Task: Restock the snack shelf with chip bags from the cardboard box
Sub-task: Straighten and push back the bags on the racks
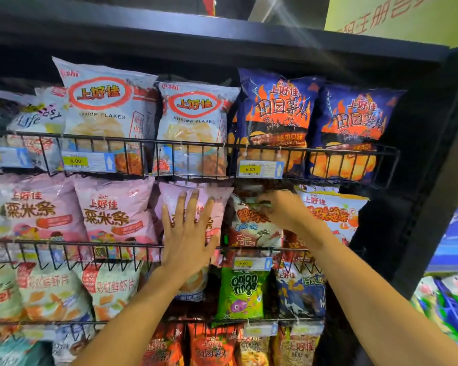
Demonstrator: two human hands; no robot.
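1. Left hand: fingers spread, palm flat against pink bag, middle shelf row
2. Right hand: fingers pinched on top edge of white chip bag beside it, behind wire rail

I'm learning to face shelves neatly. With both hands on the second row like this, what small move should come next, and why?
Probably push the white bag back and down behind the wire rail. The right hand grips its top edge and it sits tilted, while the left hand lies flat on the pink bag beside it, seemingly keeping that one out of the way.
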